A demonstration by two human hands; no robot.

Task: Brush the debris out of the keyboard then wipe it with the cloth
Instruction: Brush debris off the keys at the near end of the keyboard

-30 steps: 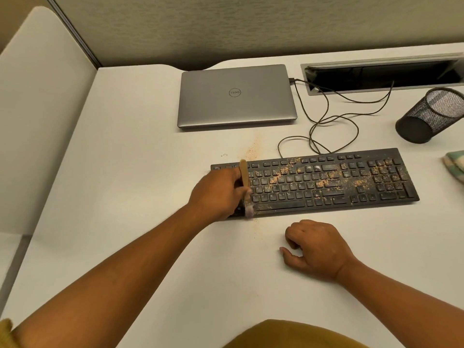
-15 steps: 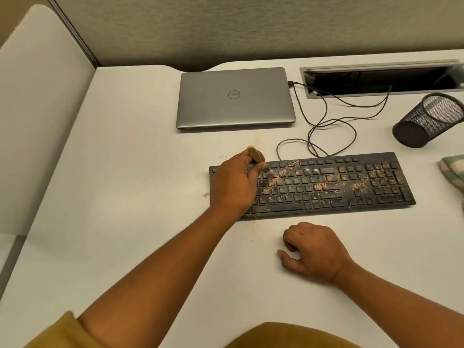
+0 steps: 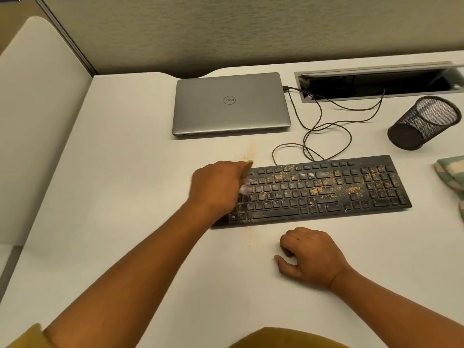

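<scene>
A black keyboard [image 3: 326, 189] lies across the middle of the white desk, sprinkled with tan crumbs, thickest at its centre and right. My left hand [image 3: 216, 189] covers the keyboard's left end and grips a small wooden-handled brush [image 3: 244, 188]; its pale bristles touch the keys, and most of the handle is hidden in my fist. On the desk in front of the keyboard rests my right hand [image 3: 308, 257], fingers loosely curled, holding nothing. A green-and-cream striped cloth [image 3: 452, 174] lies at the right edge, partly out of view.
A shut grey laptop [image 3: 231, 104] sits behind the keyboard, its cable [image 3: 326, 126] looping to an open cable tray [image 3: 376, 84]. A black mesh pen cup [image 3: 421, 121] lies tipped at the right. Crumbs dust the desk [image 3: 248, 154] above the keyboard's left end. A partition wall bounds the left.
My left hand swept the brush from the keyboard's front edge up to its top row, then back down onto the middle rows. My right hand stayed put.
</scene>
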